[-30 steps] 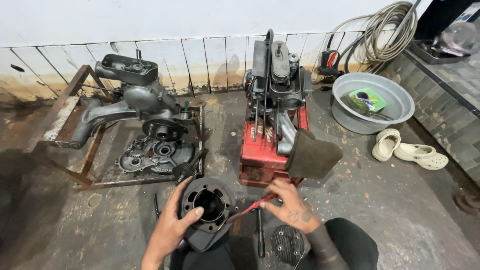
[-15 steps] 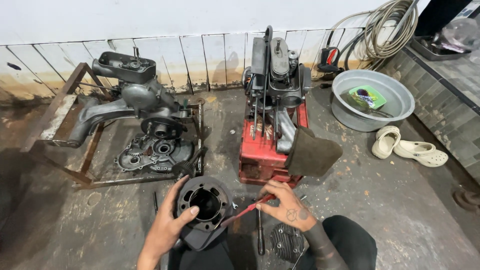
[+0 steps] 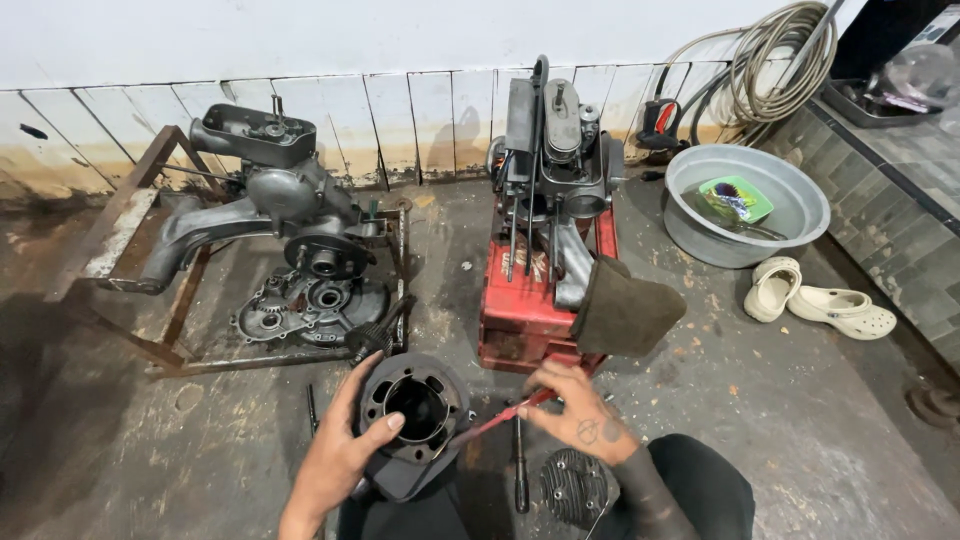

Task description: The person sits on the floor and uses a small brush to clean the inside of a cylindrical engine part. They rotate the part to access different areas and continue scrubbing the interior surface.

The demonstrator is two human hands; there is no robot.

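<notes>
On the floor by the knees, the left hand (image 3: 340, 455) is curled around the cylinder (image 3: 415, 410) while the right hand (image 3: 580, 420) pinches a red tool (image 3: 495, 420) (tip at its rim), which could slip and scratch the bore

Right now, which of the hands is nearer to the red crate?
Right. The right hand holds a thin red tool just below the red crate. The left hand grips the dark engine cylinder, farther left.
</notes>
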